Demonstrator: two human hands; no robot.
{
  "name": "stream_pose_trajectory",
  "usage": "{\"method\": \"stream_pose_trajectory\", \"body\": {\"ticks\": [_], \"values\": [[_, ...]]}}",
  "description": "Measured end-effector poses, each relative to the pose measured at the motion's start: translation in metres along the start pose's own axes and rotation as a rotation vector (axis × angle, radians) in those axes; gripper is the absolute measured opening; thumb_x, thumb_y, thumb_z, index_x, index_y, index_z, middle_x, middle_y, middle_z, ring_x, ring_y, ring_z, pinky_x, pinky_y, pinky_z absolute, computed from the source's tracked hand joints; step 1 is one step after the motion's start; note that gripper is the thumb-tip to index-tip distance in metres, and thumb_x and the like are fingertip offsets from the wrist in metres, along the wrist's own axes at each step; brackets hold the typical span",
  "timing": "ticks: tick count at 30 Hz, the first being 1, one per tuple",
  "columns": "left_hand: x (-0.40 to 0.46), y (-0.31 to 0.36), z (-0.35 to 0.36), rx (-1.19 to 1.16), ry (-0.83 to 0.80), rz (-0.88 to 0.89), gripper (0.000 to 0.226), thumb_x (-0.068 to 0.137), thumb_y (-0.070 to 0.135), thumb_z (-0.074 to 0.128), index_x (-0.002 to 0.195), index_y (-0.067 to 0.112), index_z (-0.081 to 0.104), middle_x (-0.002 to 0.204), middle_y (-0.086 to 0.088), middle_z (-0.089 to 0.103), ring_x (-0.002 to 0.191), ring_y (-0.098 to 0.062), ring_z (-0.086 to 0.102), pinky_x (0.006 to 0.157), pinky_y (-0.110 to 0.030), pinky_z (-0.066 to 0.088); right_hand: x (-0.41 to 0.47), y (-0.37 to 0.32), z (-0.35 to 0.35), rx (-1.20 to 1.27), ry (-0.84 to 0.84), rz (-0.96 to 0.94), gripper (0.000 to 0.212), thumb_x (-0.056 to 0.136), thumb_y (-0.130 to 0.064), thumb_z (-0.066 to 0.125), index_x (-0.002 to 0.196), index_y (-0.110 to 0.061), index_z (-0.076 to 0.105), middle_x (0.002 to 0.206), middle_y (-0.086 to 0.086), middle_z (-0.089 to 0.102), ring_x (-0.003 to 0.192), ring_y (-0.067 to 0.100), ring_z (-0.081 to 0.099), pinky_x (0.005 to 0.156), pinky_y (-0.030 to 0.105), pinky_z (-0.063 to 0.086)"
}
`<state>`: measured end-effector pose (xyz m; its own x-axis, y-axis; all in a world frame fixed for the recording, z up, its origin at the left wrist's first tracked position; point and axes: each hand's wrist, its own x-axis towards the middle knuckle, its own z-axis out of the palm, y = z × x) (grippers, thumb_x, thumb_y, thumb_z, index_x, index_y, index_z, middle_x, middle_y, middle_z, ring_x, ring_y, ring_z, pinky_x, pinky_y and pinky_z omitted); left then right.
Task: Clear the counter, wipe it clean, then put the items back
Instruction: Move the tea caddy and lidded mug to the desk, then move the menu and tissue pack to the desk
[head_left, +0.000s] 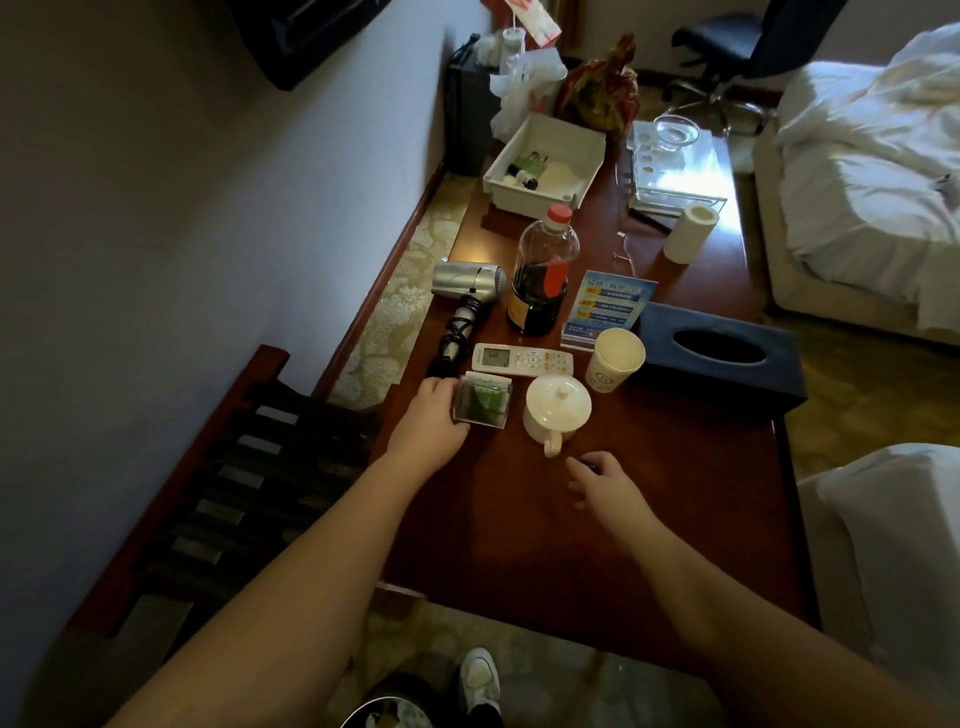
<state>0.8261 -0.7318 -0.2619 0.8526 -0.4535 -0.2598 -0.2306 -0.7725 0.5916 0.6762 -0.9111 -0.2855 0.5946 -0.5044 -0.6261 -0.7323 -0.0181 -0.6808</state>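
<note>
Left hand: the left hand (428, 423) grips the near-left side of a small clear box (482, 399) with green packets inside, fingers curled round its edge as it sits on the dark red wooden surface (649, 519).
Right hand: the right hand (602, 483) hovers low over the surface, fingers loosely spread and holding nothing; a small dark thing shows at its fingertips, too blurred to name.
Just beyond the right hand: a white lidded teapot (557, 408), its handle pointing back toward that hand, standing just right of the clear box.
Beyond the left hand: a white remote control (522, 359) lies flat just past the clear box; further on, a silver hair dryer (467, 283) with its coiled black cord, and a tall dark-liquid bottle (543, 273) with a red cap.
Right of the remote: a paper cup (615, 361), a blue printed card (608, 309) standing behind it, and a dark blue tissue box (722, 356) touching the cup's far side.
Far end, well apart from both hands: a white tray (543, 163) of small toiletries, a roll of toilet paper (691, 234), a clear stand with a glass bowl (675, 132), and crumpled bags.
Right of the surface: a bed (872, 171) with rumpled white bedding.
</note>
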Motion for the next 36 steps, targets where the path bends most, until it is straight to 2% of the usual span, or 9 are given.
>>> {"method": "stream_pose_trajectory", "body": {"ticks": [7, 11, 13, 16, 19, 22, 24, 29, 36], "values": [[-0.104, -0.007, -0.020, -0.120, 0.037, -0.181, 0.042, 0.095, 0.033, 0.057, 0.134, 0.021, 0.049, 0.135, 0.002, 0.047, 0.098, -0.011, 0.054, 0.075, -0.026, 0.048, -0.049, 0.004, -0.028, -0.378, -0.037, -0.158, 0.036, 0.097, -0.035, 0.048, 0.130, -0.020, 0.048, 0.101, -0.008, 0.058, 0.077, 0.010, 0.059, 0.061, 0.023, 0.049], [-0.169, -0.011, -0.026, -0.141, 0.032, -0.252, 0.041, 0.095, 0.035, 0.057, 0.134, 0.024, 0.051, 0.133, 0.001, 0.054, 0.111, -0.013, 0.054, 0.088, -0.030, 0.048, -0.079, 0.002, -0.036, -0.579, -0.103, -0.260, 0.035, 0.097, -0.034, 0.050, 0.130, -0.022, 0.049, 0.111, -0.005, 0.057, 0.083, 0.006, 0.056, 0.064, 0.021, 0.045], [-0.211, -0.010, -0.027, -0.157, 0.064, -0.285, 0.040, 0.095, 0.035, 0.057, 0.133, 0.024, 0.051, 0.130, 0.002, 0.056, 0.106, -0.010, 0.054, 0.086, -0.028, 0.049, -0.098, 0.002, -0.037, -0.680, -0.128, -0.345, 0.035, 0.096, -0.034, 0.051, 0.129, -0.023, 0.050, 0.118, -0.002, 0.057, 0.082, 0.007, 0.057, 0.066, 0.022, 0.047], [-0.275, -0.009, -0.027, -0.158, 0.156, -0.344, 0.038, 0.096, 0.035, 0.055, 0.131, 0.023, 0.053, 0.127, 0.002, 0.057, 0.103, -0.011, 0.057, 0.085, -0.029, 0.051, -0.135, 0.003, -0.035, -0.771, -0.196, -0.495, 0.038, 0.096, -0.033, 0.051, 0.132, -0.020, 0.049, 0.125, 0.001, 0.057, 0.087, 0.010, 0.060, 0.065, 0.022, 0.049], [-0.340, -0.010, -0.021, -0.186, 0.287, -0.400, 0.035, 0.097, 0.036, 0.053, 0.128, 0.023, 0.056, 0.127, 0.002, 0.056, 0.104, -0.012, 0.057, 0.082, -0.029, 0.051, -0.175, 0.010, -0.026, -0.867, -0.248, -0.664, 0.042, 0.096, -0.033, 0.051, 0.135, -0.018, 0.047, 0.129, 0.002, 0.053, 0.102, 0.013, 0.058, 0.084, 0.027, 0.051], [-0.402, -0.011, -0.015, -0.241, 0.376, -0.456, 0.029, 0.097, 0.036, 0.053, 0.123, 0.024, 0.058, 0.118, 0.005, 0.057, 0.091, -0.007, 0.058, 0.068, -0.022, 0.048, -0.214, 0.021, -0.013, -0.937, -0.318, -0.782, 0.042, 0.096, -0.035, 0.051, 0.135, -0.019, 0.048, 0.130, 0.001, 0.051, 0.110, 0.014, 0.054, 0.094, 0.029, 0.047], [-0.441, -0.012, -0.014, -0.255, 0.441, -0.513, 0.026, 0.097, 0.036, 0.053, 0.120, 0.024, 0.059, 0.113, 0.005, 0.057, 0.083, -0.003, 0.056, 0.061, -0.019, 0.043, -0.238, 0.027, -0.003, -0.988, -0.387, -0.843, 0.041, 0.096, -0.036, 0.050, 0.133, -0.020, 0.050, 0.128, 0.001, 0.051, 0.109, 0.015, 0.054, 0.093, 0.029, 0.046], [-0.528, -0.018, -0.016, -0.261, 0.582, -0.657, 0.024, 0.097, 0.036, 0.052, 0.115, 0.023, 0.061, 0.111, 0.003, 0.059, 0.084, -0.007, 0.056, 0.057, -0.019, 0.039, -0.288, 0.040, 0.027, -1.052, -0.542, -1.005, 0.036, 0.096, -0.038, 0.049, 0.127, -0.021, 0.054, 0.122, -0.001, 0.052, 0.100, 0.012, 0.054, 0.085, 0.026, 0.047], [-0.634, -0.035, -0.011, -0.301, 0.734, -0.851, 0.017, 0.097, 0.037, 0.053, 0.109, 0.028, 0.060, 0.105, 0.009, 0.057, 0.080, -0.005, 0.057, 0.058, -0.021, 0.042, -0.352, 0.068, 0.086, -1.072, -0.691, -1.146, 0.041, 0.096, -0.041, 0.048, 0.132, -0.022, 0.051, 0.128, -0.003, 0.052, 0.109, 0.013, 0.055, 0.088, 0.031, 0.050]]}}
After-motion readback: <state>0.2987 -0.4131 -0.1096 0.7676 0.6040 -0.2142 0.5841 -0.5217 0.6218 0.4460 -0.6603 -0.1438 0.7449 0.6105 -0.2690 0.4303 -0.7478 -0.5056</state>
